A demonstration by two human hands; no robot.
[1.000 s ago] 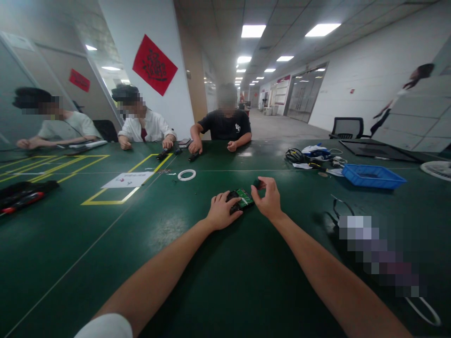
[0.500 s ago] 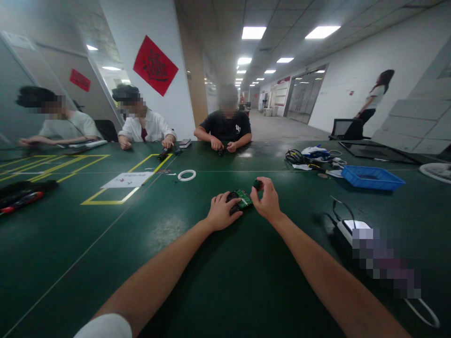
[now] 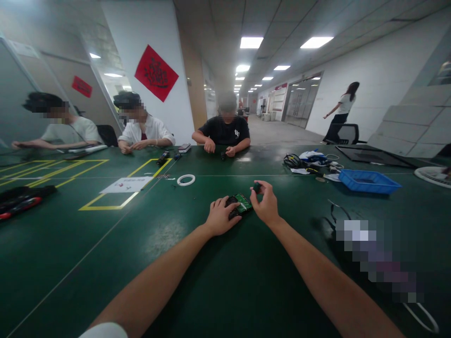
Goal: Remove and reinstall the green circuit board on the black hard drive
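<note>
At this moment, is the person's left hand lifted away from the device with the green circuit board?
No: the left hand rests on the left part of the device.

Office space, part workshop. Office signs: panelled ceiling [image 3: 211, 28] with bright lights [image 3: 251, 42], glass doors [image 3: 302, 105] off a wide corridor [image 3: 273, 134], mesh-backed chair [image 3: 353, 134]. Workshop signs: long green counter [image 3: 105, 253] marked with yellow tape [image 3: 100, 208], blue tray [image 3: 369, 188], circuit board [image 3: 242, 201]. Three people [image 3: 221, 134] seated at far side. Red poster [image 3: 157, 73] on white pillar [image 3: 141, 21].
</note>
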